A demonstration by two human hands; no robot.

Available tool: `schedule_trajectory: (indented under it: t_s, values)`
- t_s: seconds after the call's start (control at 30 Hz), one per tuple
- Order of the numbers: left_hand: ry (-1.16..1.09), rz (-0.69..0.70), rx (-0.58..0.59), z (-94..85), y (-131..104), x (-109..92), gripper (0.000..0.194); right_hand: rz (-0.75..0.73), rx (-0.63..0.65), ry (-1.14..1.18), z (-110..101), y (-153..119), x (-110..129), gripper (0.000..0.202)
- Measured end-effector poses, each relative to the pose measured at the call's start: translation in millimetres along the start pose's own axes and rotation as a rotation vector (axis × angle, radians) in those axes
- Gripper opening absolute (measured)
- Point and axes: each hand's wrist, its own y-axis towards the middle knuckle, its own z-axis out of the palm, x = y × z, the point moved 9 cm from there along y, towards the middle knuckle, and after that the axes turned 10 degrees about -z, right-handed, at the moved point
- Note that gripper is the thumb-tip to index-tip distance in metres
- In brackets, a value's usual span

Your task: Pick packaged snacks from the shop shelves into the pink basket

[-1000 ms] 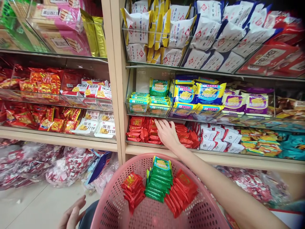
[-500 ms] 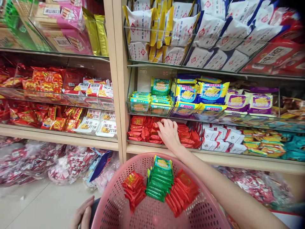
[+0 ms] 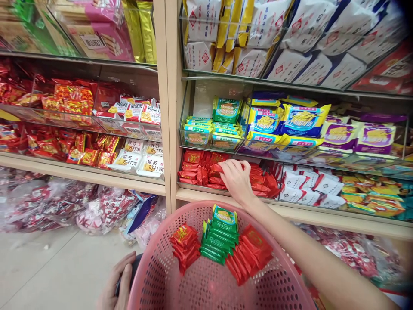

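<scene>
Just at the curled fingers of the right hand, a red packet, grip unclear.

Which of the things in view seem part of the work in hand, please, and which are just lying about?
Likely in use: right hand, red packets beneath it, pink basket, green packets inside.
Lying about: purple packets, blue-yellow packets, plastic bags.

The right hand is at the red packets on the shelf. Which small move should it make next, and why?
The right hand should perhaps lift the red packet at its fingertips slightly clear: the fingers seem to touch its edge, neighbouring packets lie close beside it, and the pink basket is close by.
</scene>
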Motion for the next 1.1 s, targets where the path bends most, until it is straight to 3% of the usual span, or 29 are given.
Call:
schedule_trajectory:
  t_s: [0.1, 0.17, 0.33, 0.43, 0.7, 0.87, 1.0, 1.1]
  values:
    - [-0.010, -0.002, -0.008, 0.6, -0.9, -1.8, 0.050, 0.021, -0.047, 0.214, -23.2, -0.6, 20.5, 0.026]
    - [-0.019, -0.008, -0.005, 2.4, -1.0, -2.0, 0.051, 0.087, 0.022, 0.463, -21.1, -3.4, 35.6, 0.025]
    - [-0.030, -0.048, -0.020, 2.9, -0.9, 1.1, 0.055, 0.353, 0.311, 1.305, 32.4, -25.6, 82.9, 0.027]
    - [-0.036, -0.062, -0.041, -0.7, -2.2, 1.0, 0.058, 0.524, 0.438, 1.582, 64.2, -45.1, 103.4, 0.033]
    - [-0.023, -0.027, -0.065, -2.0, -0.3, -0.2, 0.055, 0.628, 0.671, 1.722, 107.4, -79.8, 133.9, 0.040]
    - [-0.008, -0.014, -0.071, -1.6, -0.1, -2.4, 0.053, 0.722, 0.756, 1.650, 124.4, -86.8, 134.9, 0.039]
    - [0.003, -0.017, -0.075, -4.3, -1.9, -3.6, 0.052, 0.761, 0.779, 1.568, 132.5, -87.1, 131.3, 0.038]
    - [0.006, -0.026, -0.074, -5.4, -2.5, -3.7, 0.052, 0.778, 0.708, 1.455, 134.2, -84.6, 123.0, 0.036]
